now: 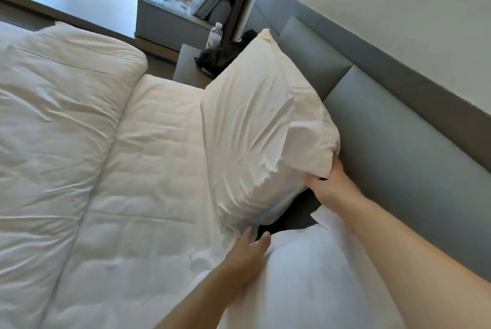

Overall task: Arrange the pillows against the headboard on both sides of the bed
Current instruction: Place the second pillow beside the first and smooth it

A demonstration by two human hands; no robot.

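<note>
Right hand [328, 186] is gripping the near corner of the far pillow [261, 126], fingers pinching loose case fabric where it meets the headboard [398, 142]. Left hand [245, 254] is lying open, fingers spread, touching the pillow's lower near edge and resting beside a second pillow [313, 275], which is sitting closer to the camera, also along the headboard. The far pillow is standing tilted, its top edge leaning on the headboard and its base on the mattress [148, 195]; a dark gap is showing between the two pillows at the headboard's foot. Risk, as judgement: the right hand is holding mostly slack case rather than filling, so a pull could be dragging the case askew or bunching it instead of shifting the pillow; with the left hand not gripping, the pillow could be toppling forward off the headboard onto the mattress, or sliding along the headboard toward the nightstand [186, 65], where a bottle [215, 35] and a dark bag [223, 56] are standing just past the headboard's far end. Appearance: the far pillow is white, plump and soft, heavily creased, with a frayed-looking open flap at the gripped end. The duvet [53, 116] is lying folded back, well away from the headboard.
</note>
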